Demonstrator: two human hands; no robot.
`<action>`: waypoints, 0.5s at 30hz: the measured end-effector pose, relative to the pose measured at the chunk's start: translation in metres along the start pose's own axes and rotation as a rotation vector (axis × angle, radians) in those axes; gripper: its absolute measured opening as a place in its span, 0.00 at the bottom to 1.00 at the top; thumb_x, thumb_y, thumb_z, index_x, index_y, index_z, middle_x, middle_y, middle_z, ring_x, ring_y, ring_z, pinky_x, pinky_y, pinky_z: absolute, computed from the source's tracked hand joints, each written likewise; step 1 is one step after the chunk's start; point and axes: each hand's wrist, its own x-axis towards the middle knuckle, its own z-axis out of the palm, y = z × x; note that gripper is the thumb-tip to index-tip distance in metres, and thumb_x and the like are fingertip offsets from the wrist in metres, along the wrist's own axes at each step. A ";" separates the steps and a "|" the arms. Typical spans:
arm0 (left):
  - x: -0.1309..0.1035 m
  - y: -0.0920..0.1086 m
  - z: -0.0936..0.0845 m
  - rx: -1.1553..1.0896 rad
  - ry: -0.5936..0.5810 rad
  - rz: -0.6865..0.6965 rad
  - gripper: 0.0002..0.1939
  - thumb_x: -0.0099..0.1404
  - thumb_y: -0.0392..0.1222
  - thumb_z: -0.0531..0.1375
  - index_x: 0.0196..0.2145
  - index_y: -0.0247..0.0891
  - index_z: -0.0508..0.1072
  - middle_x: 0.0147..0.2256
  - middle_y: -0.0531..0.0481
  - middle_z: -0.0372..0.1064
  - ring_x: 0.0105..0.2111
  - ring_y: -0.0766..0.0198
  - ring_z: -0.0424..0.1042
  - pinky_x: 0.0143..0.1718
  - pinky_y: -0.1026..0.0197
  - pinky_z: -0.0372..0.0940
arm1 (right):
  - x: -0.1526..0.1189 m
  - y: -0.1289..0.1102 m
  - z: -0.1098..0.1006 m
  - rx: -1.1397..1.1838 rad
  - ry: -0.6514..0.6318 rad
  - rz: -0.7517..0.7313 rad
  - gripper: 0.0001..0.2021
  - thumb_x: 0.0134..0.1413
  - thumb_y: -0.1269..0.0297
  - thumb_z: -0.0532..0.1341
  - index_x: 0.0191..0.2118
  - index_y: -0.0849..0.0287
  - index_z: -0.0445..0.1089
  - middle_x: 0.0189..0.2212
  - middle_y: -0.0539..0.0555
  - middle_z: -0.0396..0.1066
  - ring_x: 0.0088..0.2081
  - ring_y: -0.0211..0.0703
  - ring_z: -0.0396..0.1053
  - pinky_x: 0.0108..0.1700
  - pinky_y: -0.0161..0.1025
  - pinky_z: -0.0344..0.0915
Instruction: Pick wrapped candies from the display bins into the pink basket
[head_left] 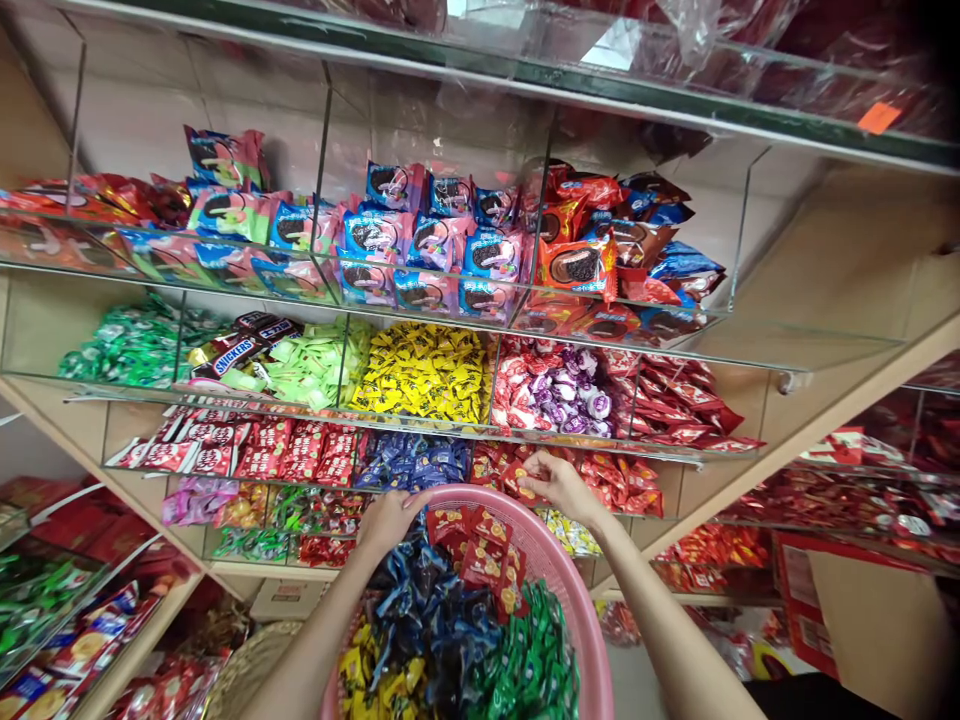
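Note:
A pink plastic basket [583, 610] fills the lower middle of the view. My left hand [391, 522] is closed over its far left rim. Inside lie red candy packets [487, 560], dark blue wrapped candies [427, 620], green wrapped candies [529, 660] and yellow wrapped candies [382, 680]. Just beyond the rim, my right hand [562, 484] pinches a red candy packet [523, 482] in front of a shelf compartment of similar red packets [622, 478]. Blue wrapped candies [412, 460] fill the compartment to the left.
Glass-fronted shelves hold yellow candies [424, 375], purple and red candies [562, 395], Snickers bars [236, 352] and cookie packs [375, 235] higher up. A woven basket [255, 660] stands low at left. An opened cardboard box [877, 620] is at lower right.

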 end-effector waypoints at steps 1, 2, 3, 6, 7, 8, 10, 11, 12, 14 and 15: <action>0.000 0.000 0.000 -0.001 -0.002 -0.005 0.29 0.59 0.65 0.43 0.21 0.40 0.68 0.26 0.47 0.71 0.29 0.60 0.70 0.24 0.66 0.48 | -0.003 -0.005 0.004 0.049 -0.038 0.006 0.14 0.47 0.53 0.59 0.31 0.59 0.62 0.27 0.49 0.64 0.30 0.36 0.61 0.33 0.33 0.58; -0.001 0.001 -0.001 -0.004 -0.006 -0.010 0.29 0.59 0.65 0.44 0.21 0.40 0.69 0.26 0.47 0.71 0.28 0.60 0.70 0.24 0.66 0.48 | -0.006 -0.009 0.009 0.080 -0.072 0.011 0.14 0.46 0.53 0.60 0.31 0.59 0.62 0.27 0.49 0.63 0.29 0.36 0.60 0.32 0.33 0.58; -0.001 0.001 -0.001 -0.006 -0.007 -0.012 0.28 0.59 0.65 0.44 0.21 0.40 0.69 0.26 0.47 0.71 0.28 0.61 0.70 0.24 0.66 0.48 | -0.009 -0.013 0.014 0.090 -0.103 0.015 0.14 0.45 0.53 0.60 0.31 0.59 0.63 0.26 0.48 0.63 0.28 0.35 0.59 0.31 0.32 0.57; -0.001 0.000 0.000 -0.011 -0.004 -0.004 0.29 0.59 0.65 0.43 0.21 0.40 0.68 0.25 0.48 0.70 0.26 0.62 0.69 0.23 0.66 0.47 | -0.017 -0.020 0.029 0.059 -0.185 0.009 0.12 0.44 0.55 0.61 0.28 0.59 0.63 0.22 0.45 0.59 0.25 0.33 0.55 0.28 0.31 0.54; -0.001 0.000 0.000 -0.010 0.000 -0.001 0.29 0.59 0.65 0.43 0.21 0.40 0.68 0.25 0.48 0.70 0.26 0.62 0.69 0.23 0.66 0.47 | -0.018 -0.022 0.033 0.044 -0.211 0.008 0.12 0.44 0.56 0.61 0.28 0.59 0.63 0.22 0.44 0.57 0.24 0.32 0.54 0.27 0.31 0.53; -0.001 0.000 0.000 -0.011 0.004 0.002 0.30 0.58 0.66 0.42 0.21 0.40 0.68 0.24 0.48 0.70 0.25 0.62 0.68 0.23 0.66 0.47 | -0.020 -0.023 0.037 0.031 -0.233 0.009 0.11 0.44 0.57 0.61 0.27 0.59 0.63 0.21 0.44 0.56 0.24 0.32 0.53 0.27 0.30 0.52; -0.001 -0.001 0.001 -0.014 0.006 0.005 0.30 0.58 0.66 0.42 0.22 0.40 0.69 0.24 0.49 0.70 0.24 0.62 0.68 0.23 0.66 0.47 | -0.022 -0.024 0.042 0.016 -0.260 0.013 0.10 0.44 0.60 0.62 0.26 0.59 0.62 0.21 0.43 0.54 0.24 0.31 0.52 0.27 0.30 0.51; -0.001 -0.001 0.001 -0.014 0.006 0.005 0.30 0.58 0.66 0.42 0.22 0.40 0.69 0.24 0.49 0.70 0.24 0.63 0.67 0.23 0.66 0.47 | -0.022 -0.023 0.044 0.014 -0.268 0.015 0.09 0.44 0.60 0.62 0.26 0.59 0.62 0.21 0.43 0.55 0.24 0.31 0.52 0.27 0.30 0.51; -0.001 -0.001 0.001 -0.015 0.006 0.005 0.30 0.58 0.66 0.42 0.23 0.40 0.69 0.25 0.49 0.70 0.24 0.63 0.67 0.23 0.67 0.47 | -0.023 -0.023 0.046 0.017 -0.275 0.016 0.09 0.44 0.61 0.62 0.26 0.59 0.62 0.21 0.43 0.56 0.24 0.31 0.52 0.27 0.30 0.51; -0.001 -0.001 0.001 -0.012 0.006 0.005 0.30 0.58 0.66 0.42 0.23 0.40 0.69 0.25 0.49 0.70 0.24 0.63 0.67 0.22 0.67 0.47 | -0.024 -0.021 0.049 0.024 -0.283 0.021 0.10 0.44 0.59 0.62 0.27 0.59 0.63 0.21 0.43 0.58 0.24 0.31 0.54 0.27 0.30 0.51; -0.001 -0.001 0.001 -0.010 0.007 0.004 0.30 0.59 0.66 0.42 0.23 0.40 0.69 0.25 0.49 0.70 0.24 0.63 0.67 0.22 0.67 0.47 | -0.024 -0.020 0.050 0.025 -0.286 0.023 0.10 0.44 0.58 0.62 0.28 0.60 0.64 0.22 0.44 0.60 0.25 0.32 0.56 0.27 0.30 0.52</action>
